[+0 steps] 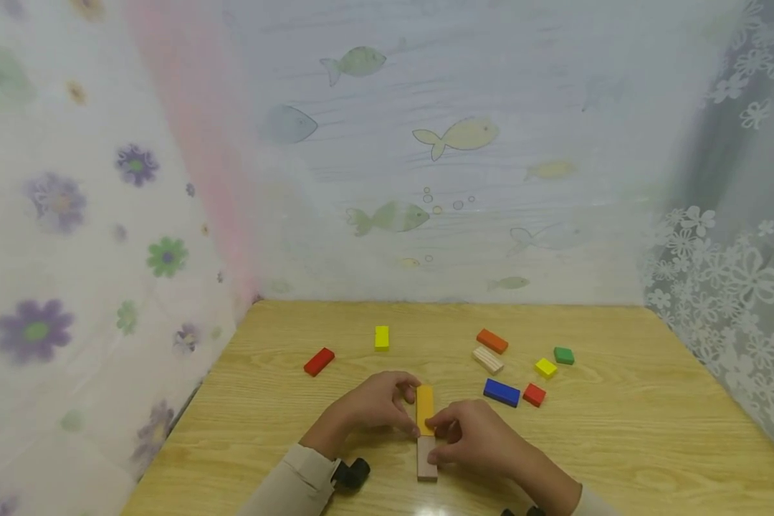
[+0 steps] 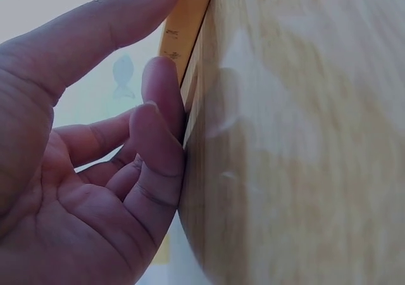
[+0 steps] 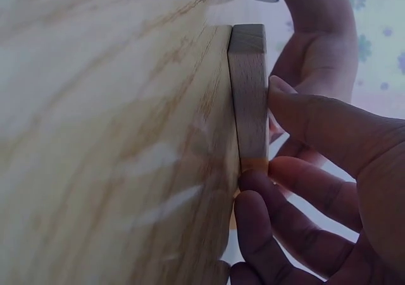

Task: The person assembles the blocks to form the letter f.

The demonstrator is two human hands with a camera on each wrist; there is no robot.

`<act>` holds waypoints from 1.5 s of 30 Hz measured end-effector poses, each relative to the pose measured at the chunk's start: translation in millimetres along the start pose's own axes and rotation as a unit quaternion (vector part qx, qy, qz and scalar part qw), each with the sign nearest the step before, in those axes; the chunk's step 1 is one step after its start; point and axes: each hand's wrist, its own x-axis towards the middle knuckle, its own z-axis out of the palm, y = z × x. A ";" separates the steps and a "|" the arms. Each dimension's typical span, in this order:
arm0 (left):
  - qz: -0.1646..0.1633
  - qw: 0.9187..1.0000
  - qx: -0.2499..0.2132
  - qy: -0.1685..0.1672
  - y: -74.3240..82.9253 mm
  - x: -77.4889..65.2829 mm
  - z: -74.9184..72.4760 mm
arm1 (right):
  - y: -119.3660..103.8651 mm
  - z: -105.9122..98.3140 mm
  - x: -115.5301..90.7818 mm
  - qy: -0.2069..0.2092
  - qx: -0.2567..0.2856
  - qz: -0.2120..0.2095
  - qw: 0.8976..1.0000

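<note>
An orange-yellow block (image 1: 425,405) and a plain wooden block (image 1: 427,469) lie end to end in a line on the table. My left hand (image 1: 378,403) is along the left side of the orange-yellow block, its thumb close to the joint and its index finger near the far end. From the right, my right hand (image 1: 480,438) touches both: index fingertip on the orange-yellow block, thumb on the plain one. The right wrist view shows the plain block (image 3: 249,101) flat on the table beside the thumb. Neither hand's fingers wrap round a block.
Beyond the right hand lie a blue block (image 1: 502,392), a small red block (image 1: 534,395), a small yellow block (image 1: 545,368), a green block (image 1: 564,355), a wooden block (image 1: 488,360) and an orange block (image 1: 492,341). A red block (image 1: 319,362) and a yellow block (image 1: 382,338) lie back left.
</note>
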 end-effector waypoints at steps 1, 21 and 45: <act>0.000 1.000 0.000 -0.001 0.0 0.3 -0.3 | 0.1 0.1 0.0 0.000 0.001 -0.002 1.000; 0.003 0.992 0.080 0.094 -2.9 14.4 -24.8 | -0.9 -2.0 1.7 -0.007 0.016 0.010 1.000; -0.077 0.956 0.178 0.218 -18.5 47.1 -67.6 | 3.3 0.7 2.0 -0.004 0.010 0.001 1.000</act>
